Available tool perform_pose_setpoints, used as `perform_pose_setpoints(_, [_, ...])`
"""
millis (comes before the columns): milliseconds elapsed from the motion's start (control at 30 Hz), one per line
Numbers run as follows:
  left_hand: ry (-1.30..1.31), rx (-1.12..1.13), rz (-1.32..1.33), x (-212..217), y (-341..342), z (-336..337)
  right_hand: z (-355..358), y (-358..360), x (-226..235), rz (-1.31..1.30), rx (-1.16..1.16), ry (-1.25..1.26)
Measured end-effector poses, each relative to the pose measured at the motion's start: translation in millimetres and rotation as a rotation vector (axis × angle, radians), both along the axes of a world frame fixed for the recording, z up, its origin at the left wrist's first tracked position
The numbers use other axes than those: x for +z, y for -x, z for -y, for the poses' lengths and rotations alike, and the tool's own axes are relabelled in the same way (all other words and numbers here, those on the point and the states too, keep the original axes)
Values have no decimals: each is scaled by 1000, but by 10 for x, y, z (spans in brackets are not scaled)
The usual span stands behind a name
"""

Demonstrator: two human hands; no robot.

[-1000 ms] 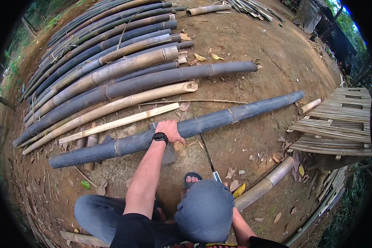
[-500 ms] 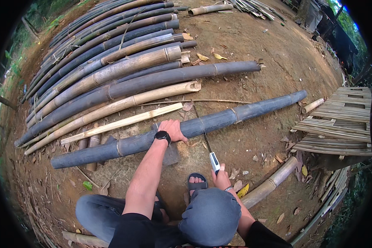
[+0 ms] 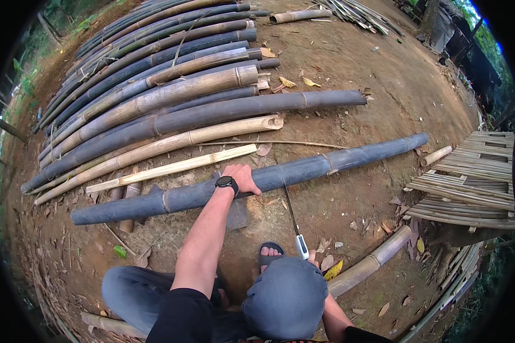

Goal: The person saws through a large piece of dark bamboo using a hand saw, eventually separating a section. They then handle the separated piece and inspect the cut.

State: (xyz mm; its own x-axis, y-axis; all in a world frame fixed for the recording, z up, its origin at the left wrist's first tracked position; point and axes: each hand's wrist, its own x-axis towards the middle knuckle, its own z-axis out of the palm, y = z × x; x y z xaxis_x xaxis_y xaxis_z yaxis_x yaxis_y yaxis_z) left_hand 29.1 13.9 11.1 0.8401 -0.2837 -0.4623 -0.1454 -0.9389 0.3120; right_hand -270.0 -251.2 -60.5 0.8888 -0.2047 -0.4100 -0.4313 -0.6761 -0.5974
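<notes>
Saw set against a dark bamboo pole, left hand on top

The pole lies on a slant across the ground in front of the person, passing over two short bamboo pieces near its left end. The left hand has hold of it near the middle, half open around its width, with the fingers over the top and the thumb out toward the near side. A black watch sits on that wrist.

To the right of this hand, the saw's blade meets the pole's near side; how deep it goes, I cannot tell. The right hand is closed on the white-and-dark handle, though the raised knee hides most of it.

A pale split strip lies beyond the pole, next to rows of bamboo poles. Slatted bamboo panels stand at the right, and a yellow leaf lies near the knee.
</notes>
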Motion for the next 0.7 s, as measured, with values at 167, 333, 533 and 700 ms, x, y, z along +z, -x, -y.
perform_pose_setpoints(167, [-13, 5, -53, -44, -44, -91, -308, -536, 74, 97, 54, 23])
perform_pose_setpoints(333, [4, 21, -51, -32, -14, -75, -119, -322, 274, 38, 69, -67])
perform_pose_setpoints(533, [52, -5, -100, -73, -134, -80, -166, -187, -44, 106, 23, 42])
perform_pose_setpoints(700, [35, 6, -107, -79, -181, -66, -91, -539, 237, 119, 112, -4])
